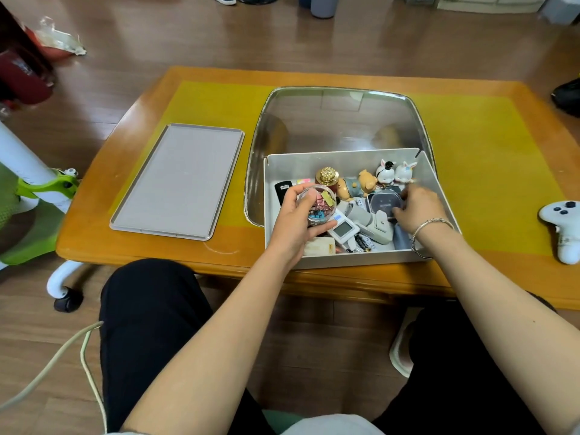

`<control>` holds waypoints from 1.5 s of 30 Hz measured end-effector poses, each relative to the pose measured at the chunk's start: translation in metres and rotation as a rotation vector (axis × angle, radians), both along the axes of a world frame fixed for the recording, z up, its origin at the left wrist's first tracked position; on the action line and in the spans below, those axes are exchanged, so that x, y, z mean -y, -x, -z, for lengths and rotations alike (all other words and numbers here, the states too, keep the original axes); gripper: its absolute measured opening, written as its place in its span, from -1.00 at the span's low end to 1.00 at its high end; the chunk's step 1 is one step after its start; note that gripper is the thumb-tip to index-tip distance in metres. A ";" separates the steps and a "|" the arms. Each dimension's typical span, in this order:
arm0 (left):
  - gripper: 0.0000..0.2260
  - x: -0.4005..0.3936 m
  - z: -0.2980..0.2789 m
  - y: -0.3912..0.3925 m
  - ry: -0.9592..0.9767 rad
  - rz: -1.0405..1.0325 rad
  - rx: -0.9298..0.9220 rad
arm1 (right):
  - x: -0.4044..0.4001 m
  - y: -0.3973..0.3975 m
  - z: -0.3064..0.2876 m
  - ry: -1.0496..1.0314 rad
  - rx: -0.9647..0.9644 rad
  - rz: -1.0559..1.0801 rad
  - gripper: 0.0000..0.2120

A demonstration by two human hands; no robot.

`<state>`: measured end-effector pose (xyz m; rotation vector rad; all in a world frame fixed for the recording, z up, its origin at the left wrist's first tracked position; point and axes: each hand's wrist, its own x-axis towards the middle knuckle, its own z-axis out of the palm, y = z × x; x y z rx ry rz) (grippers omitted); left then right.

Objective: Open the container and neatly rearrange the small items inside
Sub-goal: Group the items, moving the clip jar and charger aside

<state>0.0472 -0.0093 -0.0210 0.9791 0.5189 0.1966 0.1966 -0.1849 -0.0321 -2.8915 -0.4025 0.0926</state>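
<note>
An open white box [439, 186] stands on the table's near edge, its clear domed lid [339, 120] tipped back behind it. Inside lie a gold-topped bottle [327, 174], a pig figurine [361, 183], two rabbit figurines [396, 172], a white digital device [343, 229], a grey holder [373, 224] and a black remote [281, 189]. My left hand [293, 221] grips a clear round jar of coloured binder clips [317, 205] over the box's left side. My right hand [419, 208] curls round a small dark case with a clear lid [383, 203].
A flat grey tray [179, 180] lies left of the box on the yellow mat [489, 158]. A white game controller [563, 227] sits at the table's right edge. A green and white wheeled chair base [47, 189] stands left of the table.
</note>
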 end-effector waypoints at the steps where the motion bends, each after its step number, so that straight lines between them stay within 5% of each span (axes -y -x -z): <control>1: -0.91 0.000 0.000 0.000 0.005 -0.001 0.000 | 0.001 0.000 0.000 -0.019 0.002 0.006 -0.80; 6: -0.85 -0.001 -0.001 0.000 0.023 -0.002 -0.001 | 0.001 -0.002 -0.001 -0.160 -0.007 0.051 -0.94; 20: -0.67 -0.001 -0.005 0.002 0.097 -0.013 0.009 | -0.042 0.046 -0.047 -0.839 0.122 -0.094 -0.93; 30: -0.61 -0.001 -0.005 0.004 0.073 0.044 0.037 | -0.054 0.084 -0.038 -0.664 0.287 -0.561 -0.78; 34: -0.64 -0.001 -0.002 0.004 0.042 0.048 0.057 | -0.050 0.087 -0.035 -0.664 0.162 -0.573 -0.60; 40: -0.78 -0.002 0.000 0.003 -0.058 0.049 0.090 | -0.057 0.083 -0.038 -0.934 -0.322 -0.220 -0.73; 45: -0.67 -0.002 0.003 0.004 -0.208 0.043 0.020 | -0.056 0.077 -0.034 -0.982 -0.546 -0.187 -0.79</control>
